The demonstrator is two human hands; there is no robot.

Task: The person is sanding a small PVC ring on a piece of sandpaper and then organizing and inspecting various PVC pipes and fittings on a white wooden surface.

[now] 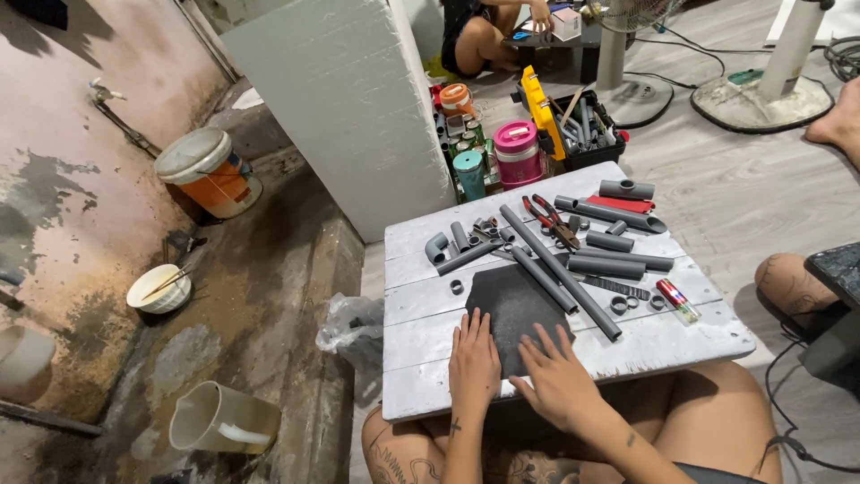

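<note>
Your 2 hands, left hand (473,363) and right hand (557,381), lay flat and open on the dark sheet (515,309) on the white board (421,309). The grey pipes (560,269) lay loose beside it, none joined.

A stained, peeling pink-grey plaster wall (63,134) fills the left of the frame, above a damp, mottled concrete floor (251,296). To the right, the floor is pale grey wood-look planking (743,188). A tall white foam block (345,99) stands at upper centre. Two white pedestal fan bases (761,99) sit at the upper right. Lighting is even and soft, like daylight.
</note>
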